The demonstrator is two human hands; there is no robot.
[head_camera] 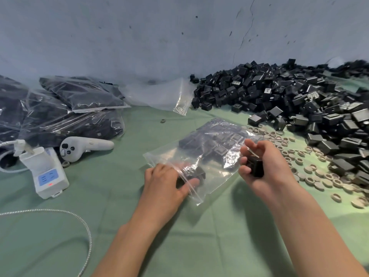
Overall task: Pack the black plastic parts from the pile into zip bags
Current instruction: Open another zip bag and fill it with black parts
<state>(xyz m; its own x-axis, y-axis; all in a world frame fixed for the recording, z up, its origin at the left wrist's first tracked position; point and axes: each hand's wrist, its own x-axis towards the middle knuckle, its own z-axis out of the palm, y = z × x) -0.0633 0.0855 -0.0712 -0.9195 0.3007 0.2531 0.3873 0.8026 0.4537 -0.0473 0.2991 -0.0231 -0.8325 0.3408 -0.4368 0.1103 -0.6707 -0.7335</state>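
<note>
A clear zip bag [211, 156] lies on the green cloth in the middle, with several black plastic parts inside it. My left hand [167, 180] is at the bag's open mouth and holds a black part [196, 172] through the plastic near the zip edge. My right hand [261, 166] hovers just right of the bag, its fingers curled round another black part [256, 166]. A large pile of black plastic parts [299, 100] fills the right and far right of the table.
Filled zip bags [65, 108] are stacked at the far left, an empty bag [163, 94] behind the middle. A white controller [83, 146], a white power strip [48, 172] and its braided cable [79, 220] lie at the left. Small beige rings [319, 172] are scattered at the right.
</note>
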